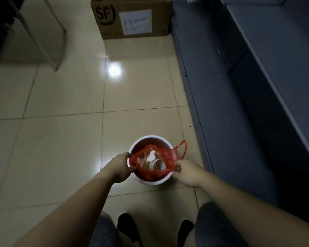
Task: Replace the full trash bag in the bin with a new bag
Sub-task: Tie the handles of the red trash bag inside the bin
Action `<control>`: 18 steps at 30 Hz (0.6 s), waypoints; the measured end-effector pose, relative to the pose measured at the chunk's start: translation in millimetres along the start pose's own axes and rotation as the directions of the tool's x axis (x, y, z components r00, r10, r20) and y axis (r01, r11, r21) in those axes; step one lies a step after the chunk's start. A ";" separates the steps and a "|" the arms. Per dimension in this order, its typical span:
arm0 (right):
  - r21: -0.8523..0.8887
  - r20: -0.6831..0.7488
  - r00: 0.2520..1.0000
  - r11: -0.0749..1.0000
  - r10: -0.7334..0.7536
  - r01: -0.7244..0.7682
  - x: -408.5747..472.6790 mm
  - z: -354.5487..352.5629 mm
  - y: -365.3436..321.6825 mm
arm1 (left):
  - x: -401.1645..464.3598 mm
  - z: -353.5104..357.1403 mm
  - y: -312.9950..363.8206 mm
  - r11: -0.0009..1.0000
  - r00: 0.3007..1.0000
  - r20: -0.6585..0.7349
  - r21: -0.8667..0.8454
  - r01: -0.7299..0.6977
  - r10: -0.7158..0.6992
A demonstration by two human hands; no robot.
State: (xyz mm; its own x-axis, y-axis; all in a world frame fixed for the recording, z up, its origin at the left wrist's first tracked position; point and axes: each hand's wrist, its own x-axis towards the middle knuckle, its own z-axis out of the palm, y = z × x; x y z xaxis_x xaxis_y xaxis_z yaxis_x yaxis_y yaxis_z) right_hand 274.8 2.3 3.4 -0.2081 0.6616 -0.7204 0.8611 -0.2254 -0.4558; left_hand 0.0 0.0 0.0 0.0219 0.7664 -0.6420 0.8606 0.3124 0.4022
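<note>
A small round white bin (151,181) stands on the tiled floor just ahead of my feet. Inside it sits a red plastic trash bag (169,157) holding crumpled paper and a pale container. My left hand (121,166) grips the bag's edge at the bin's left rim. My right hand (187,172) pinches the bag's edge at the right rim. One red bag handle (184,147) loops loose over the bin's right side.
A cardboard box (132,16) with a white label stands on the floor far ahead. A dark grey cabinet (239,86) runs along the right. Metal furniture legs (55,43) stand at the upper left. My dark shoes (125,227) are at the bottom.
</note>
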 end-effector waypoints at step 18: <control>0.085 -0.164 0.965 0.972 -0.203 0.219 129.3 34.4 89.9 | 87.0 96.0 -75.8 0.879 0.928 -0.373 -0.435 -0.194 0.020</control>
State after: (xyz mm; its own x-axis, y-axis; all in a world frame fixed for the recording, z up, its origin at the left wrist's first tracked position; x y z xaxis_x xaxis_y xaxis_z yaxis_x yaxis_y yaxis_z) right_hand 309.3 43.0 -148.7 -0.2993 0.8020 -0.5169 0.7523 -0.1348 -0.6448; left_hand -14.4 -10.9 -149.0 -0.1521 0.9264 -0.3443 0.5308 0.3704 0.7623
